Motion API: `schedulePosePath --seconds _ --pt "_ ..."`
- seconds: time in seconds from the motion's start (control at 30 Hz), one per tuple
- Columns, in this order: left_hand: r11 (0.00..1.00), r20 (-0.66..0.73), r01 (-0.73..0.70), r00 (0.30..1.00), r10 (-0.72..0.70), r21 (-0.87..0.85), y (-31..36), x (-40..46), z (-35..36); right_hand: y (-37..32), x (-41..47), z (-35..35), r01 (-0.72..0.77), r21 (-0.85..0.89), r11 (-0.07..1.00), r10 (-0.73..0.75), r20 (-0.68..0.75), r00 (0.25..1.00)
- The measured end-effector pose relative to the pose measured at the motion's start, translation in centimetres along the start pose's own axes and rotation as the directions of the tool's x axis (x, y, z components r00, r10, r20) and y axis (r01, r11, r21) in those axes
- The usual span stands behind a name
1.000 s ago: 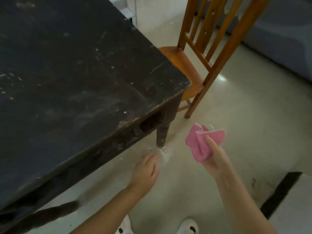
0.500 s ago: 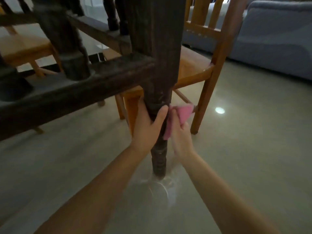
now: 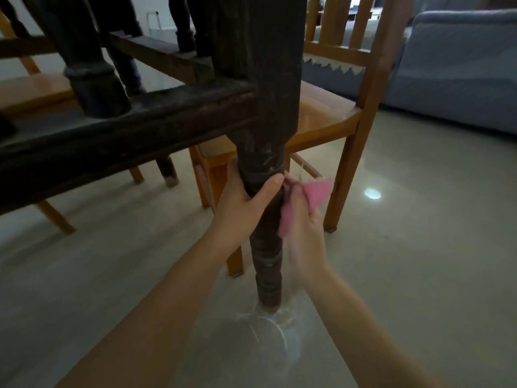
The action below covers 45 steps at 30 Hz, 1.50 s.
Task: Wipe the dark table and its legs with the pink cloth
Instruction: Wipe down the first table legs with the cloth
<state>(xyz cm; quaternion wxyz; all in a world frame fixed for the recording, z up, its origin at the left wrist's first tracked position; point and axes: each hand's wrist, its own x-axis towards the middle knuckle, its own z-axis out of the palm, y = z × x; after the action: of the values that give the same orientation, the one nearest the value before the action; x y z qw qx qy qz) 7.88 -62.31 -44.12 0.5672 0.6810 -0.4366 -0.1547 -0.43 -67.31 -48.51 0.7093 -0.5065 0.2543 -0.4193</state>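
Note:
The dark table's turned leg stands upright in the middle of the view, with its dark stretcher rail running off to the left. My left hand is wrapped around the leg from the left, thumb across its front. My right hand presses the pink cloth against the leg's right side, level with the left hand. Part of the cloth sticks out above my fingers. The tabletop is out of view.
An orange wooden chair stands right behind the leg. Another orange chair is at the far left. A grey-blue sofa fills the right background. White scuff rings mark the pale floor at the leg's foot.
I have crouched from above the tabletop down to leg height. My left hand has taken hold of the leg and my right hand has brought the pink cloth against it.

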Motion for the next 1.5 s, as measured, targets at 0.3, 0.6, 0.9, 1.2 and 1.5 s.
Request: schedulePosePath --seconds 0.3,0.6,0.9,1.2,1.5 --pt "0.999 -0.001 0.033 0.999 -0.033 0.023 0.8 -0.1 -0.1 12.5 -4.6 -5.6 -0.263 -0.409 0.874 0.238 -0.111 0.965" --pt "0.999 0.0 0.03 1.0 -0.03 0.024 1.0 -0.3 -0.3 -0.1 -0.3 2.1 0.167 -0.061 0.984 -0.172 -0.09 0.981" --pt "0.995 -0.009 0.065 0.998 -0.064 0.072 1.1 -0.3 -0.2 12.2 -4.3 -6.1 -0.409 -0.427 0.807 0.375 -0.165 0.912" --pt "0.997 0.01 0.029 0.999 -0.03 0.065 1.5 -0.6 -0.4 1.6 -0.7 0.9 0.127 -0.142 0.982 -0.137 -0.063 0.989" --pt "0.994 0.043 0.031 0.998 -0.036 0.106 1.4 -0.3 -0.6 8.7 -5.4 -5.2 -0.293 -0.418 0.86 0.231 -0.193 0.954"
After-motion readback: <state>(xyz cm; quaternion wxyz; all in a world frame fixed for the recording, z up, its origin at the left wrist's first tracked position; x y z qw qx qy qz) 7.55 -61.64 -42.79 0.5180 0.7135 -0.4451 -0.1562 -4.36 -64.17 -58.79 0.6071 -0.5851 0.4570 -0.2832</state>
